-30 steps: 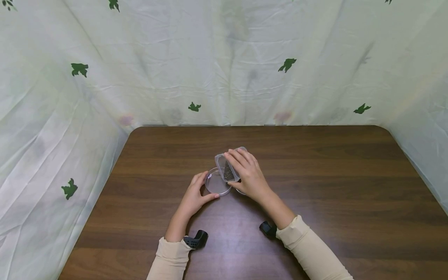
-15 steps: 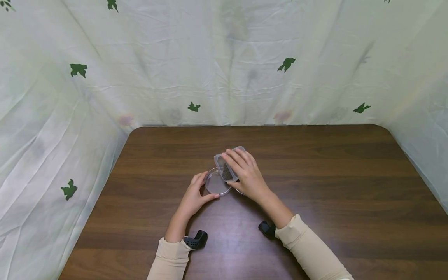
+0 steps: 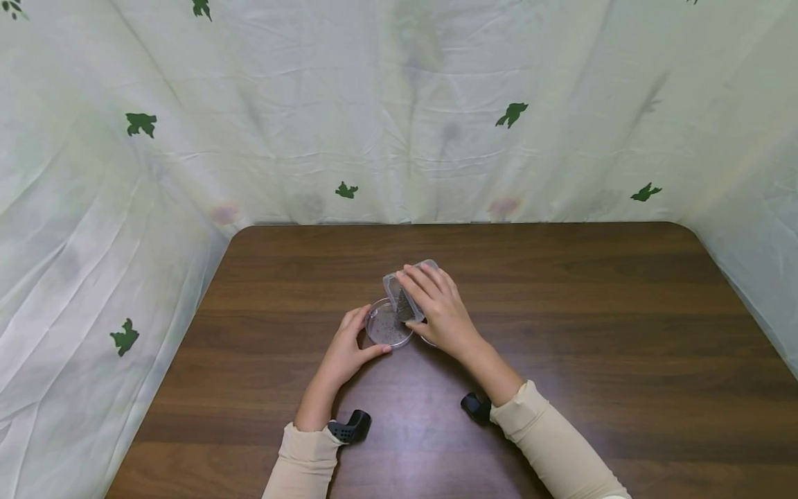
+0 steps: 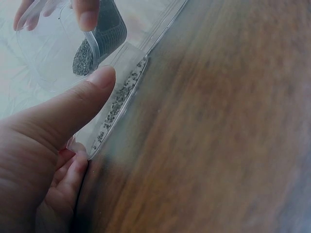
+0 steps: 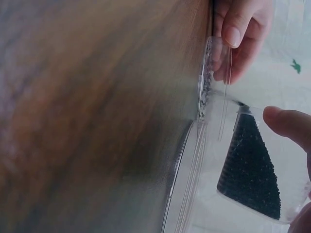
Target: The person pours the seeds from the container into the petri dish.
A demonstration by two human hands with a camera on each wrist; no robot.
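My left hand holds a clear round petri dish on the table, thumb at the near side and fingers at the far side. A scatter of dark granules lies on the dish's bottom. In my right hand is a clear plastic tub, gripped between thumb and fingers and tilted toward the dish. Black granules are heaped against the tub's lower wall, and some stream from its corner into the dish. The fingers partly hide the tub.
A second clear round dish or lid lies right beside the petri dish, mostly under my right hand in the head view. Both stand on a brown wooden table. A pale curtain hangs behind its far edge.
Granules have begun falling from the tilted tub, and the petri dish bottom, bare before, is now speckled with them. Both hands keep nearly the same place.
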